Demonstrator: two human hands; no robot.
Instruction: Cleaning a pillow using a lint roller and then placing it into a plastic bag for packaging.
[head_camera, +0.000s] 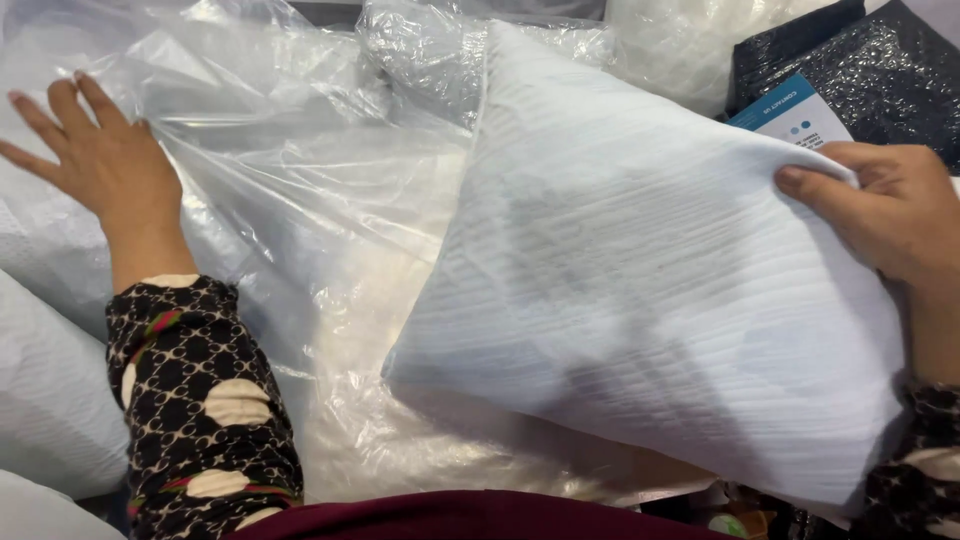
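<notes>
a white ribbed pillow (640, 300) lying across the lap, over a clear plastic bag (300, 200) spread beside it, right hand (890, 215) clenched on the pillow's upper right corner, left hand (95, 150) flat on the plastic, fingers released and splayed.

Left hand (100, 160) flat, fingers (45, 115) spread; right hand (895, 215) curled, thumb pinching.

Single head-worn view: looks steeply down, close range, over white pillow (640, 290) and clear plastic bag (300, 190).
</notes>
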